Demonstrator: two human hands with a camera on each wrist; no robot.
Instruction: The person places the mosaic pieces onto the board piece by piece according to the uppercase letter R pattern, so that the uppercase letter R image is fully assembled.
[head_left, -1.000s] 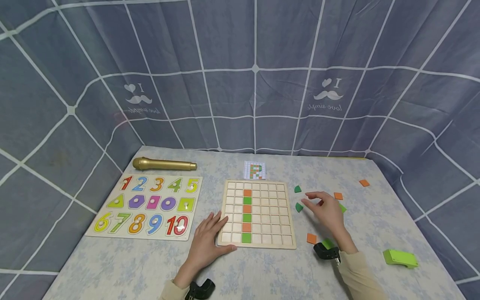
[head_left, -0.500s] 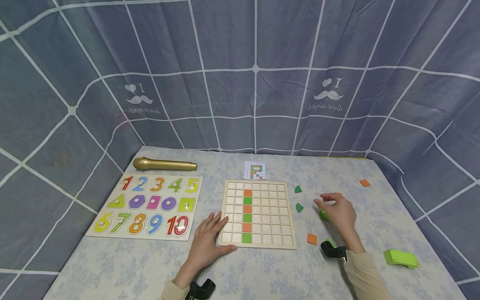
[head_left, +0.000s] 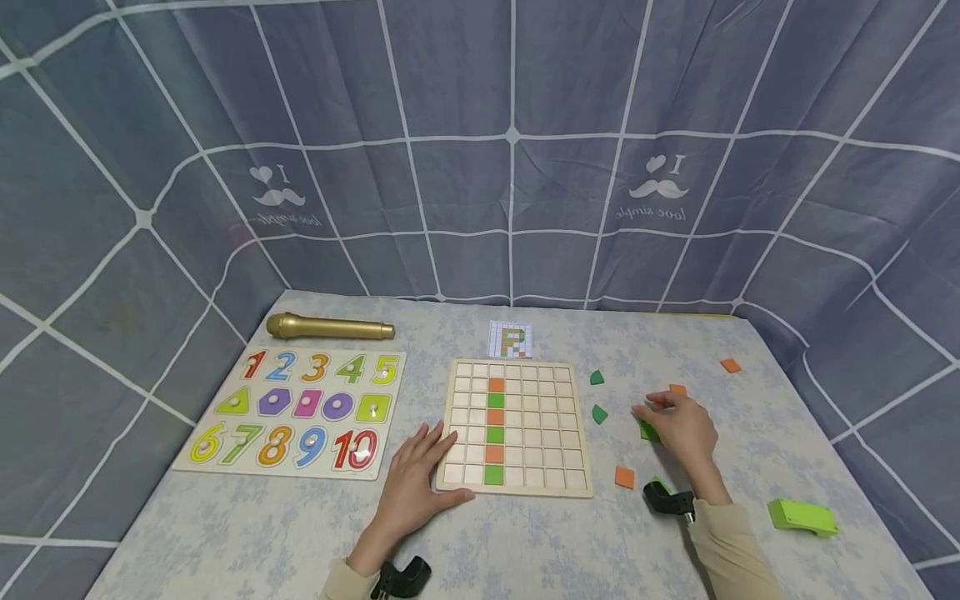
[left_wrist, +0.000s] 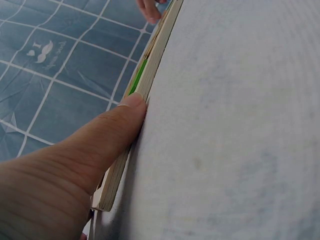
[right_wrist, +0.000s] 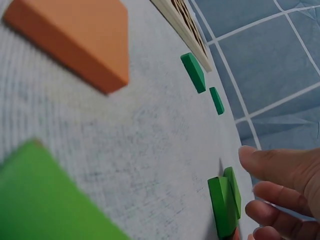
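Note:
My left hand point(head_left: 411, 483) rests at the near-left corner of a wooden grid board point(head_left: 540, 458), its thumb point(left_wrist: 115, 122) against the front edge and its fingers at the left edge. One column of the board holds alternating orange and green square tiles point(head_left: 495, 435). Above light green tiles point(right_wrist: 223, 205) hovers my right hand point(head_left: 681, 429), fingers loosely bent; nothing shows between them. Two dark green rounded pieces point(head_left: 599, 414) lie between that hand and the board. An orange tile point(head_left: 624, 477) and another green tile point(head_left: 661, 483), partly hidden, lie nearer me.
Behind the board lies a small pattern card point(head_left: 510, 340). At left are a number-and-shape puzzle point(head_left: 292, 425) and a gold microphone point(head_left: 330, 327). More orange tiles point(head_left: 731, 366) lie at right, with a light green block point(head_left: 802, 517). A grey-blue curtain point(head_left: 465, 192) encloses the table.
My right hand has moved right, away from the dark green pieces, to the light green tiles, and its fingers have drawn closer together. My left hand and the board have stayed put.

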